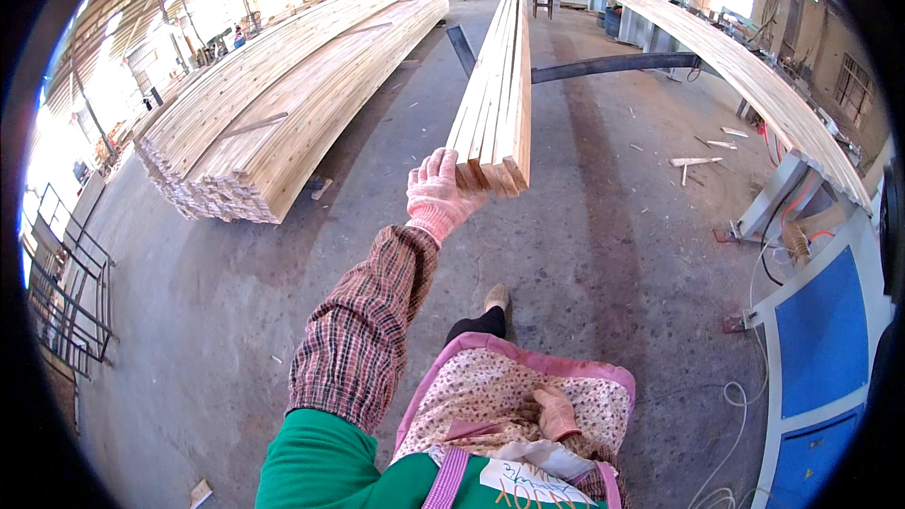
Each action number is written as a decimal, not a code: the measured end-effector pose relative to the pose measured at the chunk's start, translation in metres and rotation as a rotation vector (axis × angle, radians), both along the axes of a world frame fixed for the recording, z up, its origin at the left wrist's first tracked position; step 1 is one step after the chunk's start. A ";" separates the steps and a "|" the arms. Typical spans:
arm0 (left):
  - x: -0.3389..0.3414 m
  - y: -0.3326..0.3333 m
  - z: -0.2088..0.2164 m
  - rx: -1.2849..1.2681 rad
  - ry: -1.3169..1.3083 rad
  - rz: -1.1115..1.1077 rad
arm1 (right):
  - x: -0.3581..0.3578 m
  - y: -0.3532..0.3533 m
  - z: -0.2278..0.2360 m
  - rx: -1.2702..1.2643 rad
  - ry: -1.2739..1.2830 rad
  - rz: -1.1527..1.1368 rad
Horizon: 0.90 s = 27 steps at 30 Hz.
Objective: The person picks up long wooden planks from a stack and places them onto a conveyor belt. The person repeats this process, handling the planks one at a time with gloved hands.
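Note:
My left hand (440, 190), in a pale pink glove, grips the near end of a bundle of long wooden boards (488, 99). Its fingers curl round the left corner of that end. The boards stand side by side on edge and stretch away from me, with their end faces toward me. Farther along, a dark metal bar (613, 66) meets the bundle. My right hand (556, 412), also gloved, rests low against my flowered apron (471, 382). Its fingertips are partly hidden against the cloth, so I cannot tell how far they are closed.
On the left lies a large stack of long boards (311, 99). A long board (726, 47) runs along a machine line on the right. The blue and white cabinet (822, 335) stands near right, with loose cables beside it. Wood scraps (696, 162) litter the concrete floor. A metal rack (71, 292) is far left.

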<state>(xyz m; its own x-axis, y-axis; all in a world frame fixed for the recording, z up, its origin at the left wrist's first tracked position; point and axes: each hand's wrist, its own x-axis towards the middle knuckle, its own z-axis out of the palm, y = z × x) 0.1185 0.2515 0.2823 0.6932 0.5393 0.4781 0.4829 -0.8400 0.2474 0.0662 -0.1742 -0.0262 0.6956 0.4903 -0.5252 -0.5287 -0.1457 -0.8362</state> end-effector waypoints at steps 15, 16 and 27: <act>0.023 -0.013 0.038 -0.031 0.194 -0.034 | -0.001 0.004 0.019 0.028 0.212 -0.093; 0.022 -0.013 0.039 -0.057 0.213 -0.042 | -0.001 0.004 0.020 0.041 0.200 -0.071; 0.019 -0.033 0.037 0.012 0.110 -0.116 | -0.001 0.001 0.000 0.048 0.182 -0.093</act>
<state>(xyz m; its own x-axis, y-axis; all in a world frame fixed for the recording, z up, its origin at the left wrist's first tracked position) 0.1371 0.2184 0.3189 0.7990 0.4475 0.4017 0.4065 -0.8942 0.1876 0.0654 -0.1727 -0.0265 0.6349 0.4559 -0.6237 -0.6808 -0.0514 -0.7306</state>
